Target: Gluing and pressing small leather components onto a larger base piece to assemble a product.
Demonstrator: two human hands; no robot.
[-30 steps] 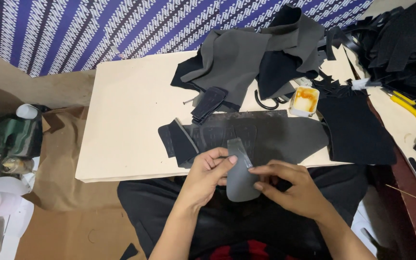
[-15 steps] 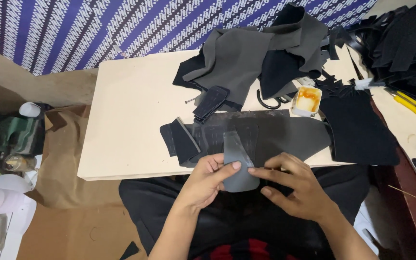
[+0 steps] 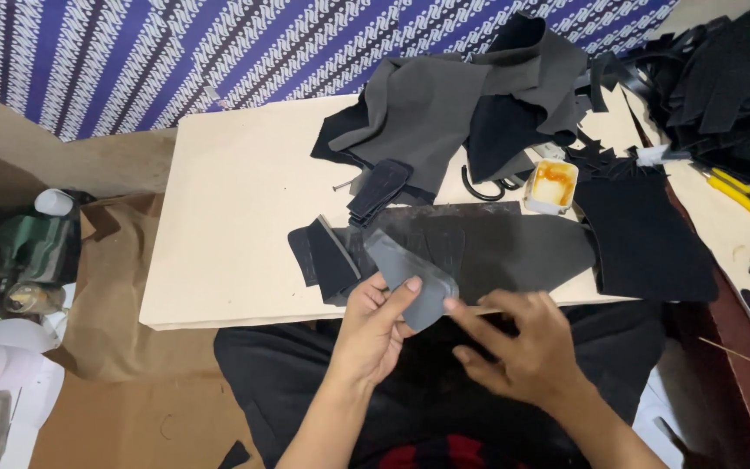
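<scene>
The grey piece (image 3: 410,276), upright half a second ago, now lies tilted with its narrow end up-left, pinched by the left hand (image 3: 377,326) with the thumb on top, over the near edge of the surface (image 3: 236,208). The right hand (image 3: 514,347) has let go and hangs open just beside it, forefinger tip at the piece's right edge. Beyond both hands lies a dark sheet (image 3: 496,247); farther off, right of it, stands a glue pot (image 3: 551,186), with grey cloth (image 3: 427,104) behind.
</scene>
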